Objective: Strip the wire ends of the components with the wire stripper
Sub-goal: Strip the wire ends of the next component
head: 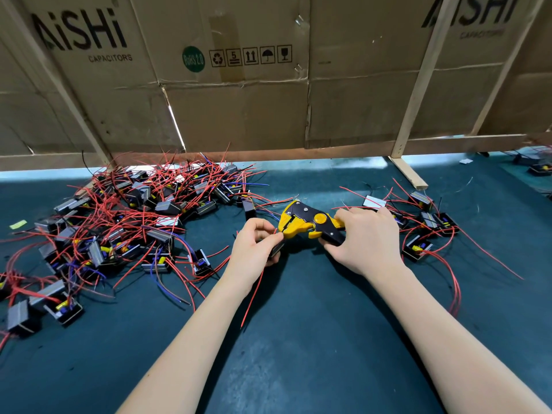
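A yellow and black wire stripper (304,223) is held above the middle of the green mat. My right hand (366,234) grips its handles from the right. My left hand (254,245) holds a small black component (276,249) with red wires and pinches one red wire end at the stripper's jaws (283,230). A long red wire (254,294) hangs down from that component over the mat.
A big heap of black components with red and blue wires (125,222) covers the mat's left. A smaller group of components (424,225) lies at the right. A cardboard wall (239,100) on wooden supports (409,171) closes the back. Bare green mat (313,339) lies between my forearms.
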The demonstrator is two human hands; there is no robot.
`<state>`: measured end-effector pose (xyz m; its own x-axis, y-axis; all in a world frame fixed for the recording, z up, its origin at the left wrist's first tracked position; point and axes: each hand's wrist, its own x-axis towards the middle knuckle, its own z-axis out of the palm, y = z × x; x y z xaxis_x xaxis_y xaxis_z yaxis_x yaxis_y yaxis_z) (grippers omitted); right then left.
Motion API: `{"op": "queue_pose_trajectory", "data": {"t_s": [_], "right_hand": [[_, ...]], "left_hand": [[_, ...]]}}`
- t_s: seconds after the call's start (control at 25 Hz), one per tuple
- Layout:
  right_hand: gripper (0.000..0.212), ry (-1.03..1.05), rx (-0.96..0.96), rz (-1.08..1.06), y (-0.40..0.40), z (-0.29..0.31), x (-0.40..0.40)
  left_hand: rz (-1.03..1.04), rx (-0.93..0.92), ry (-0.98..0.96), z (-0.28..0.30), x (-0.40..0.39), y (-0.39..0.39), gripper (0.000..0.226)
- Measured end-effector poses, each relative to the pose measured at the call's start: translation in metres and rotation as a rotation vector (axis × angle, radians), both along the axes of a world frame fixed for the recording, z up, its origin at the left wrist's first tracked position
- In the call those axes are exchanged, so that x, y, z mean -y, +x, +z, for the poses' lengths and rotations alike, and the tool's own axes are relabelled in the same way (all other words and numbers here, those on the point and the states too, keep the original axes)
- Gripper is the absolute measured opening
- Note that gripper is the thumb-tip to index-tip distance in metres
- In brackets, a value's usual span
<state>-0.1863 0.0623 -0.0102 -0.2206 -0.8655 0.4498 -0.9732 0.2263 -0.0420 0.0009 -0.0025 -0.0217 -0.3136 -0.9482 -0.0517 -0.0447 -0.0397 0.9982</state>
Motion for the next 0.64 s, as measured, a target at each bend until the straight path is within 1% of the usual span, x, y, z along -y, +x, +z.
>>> {"op": "queue_pose_trajectory", "data": {"t_s": [0.16, 0.4, 0.56, 0.6, 0.64], "right_hand": [[0.036, 0.015, -0.006, -0.008, 0.001, 0.002, 0.0], [0.038, -0.033, -0.01, -0.03, 0.003, 0.001, 0.0], [0.042, -0.171, -0.022, -0.028, 0.0, -0.003, 0.0], [0.043, -0.214, 0.0, -0.047, -0.002, -0.002, 0.0], [0.044, -0.251, 0.032, -0.072, -0.006, -0.001, -0.001]], "left_hand": [[-0.005, 0.008, -0.004, 0.002, -0.001, 0.001, 0.011], [-0.008, 0.035, -0.002, 0.005, -0.002, 0.002, 0.014], [0.0, 0.024, 0.007, 0.011, -0.004, 0.002, 0.016], [-0.02, -0.011, 0.027, 0.014, -0.005, 0.001, 0.02], [-0.061, -0.074, 0.058, 0.017, -0.006, 0.0, 0.031]]}}
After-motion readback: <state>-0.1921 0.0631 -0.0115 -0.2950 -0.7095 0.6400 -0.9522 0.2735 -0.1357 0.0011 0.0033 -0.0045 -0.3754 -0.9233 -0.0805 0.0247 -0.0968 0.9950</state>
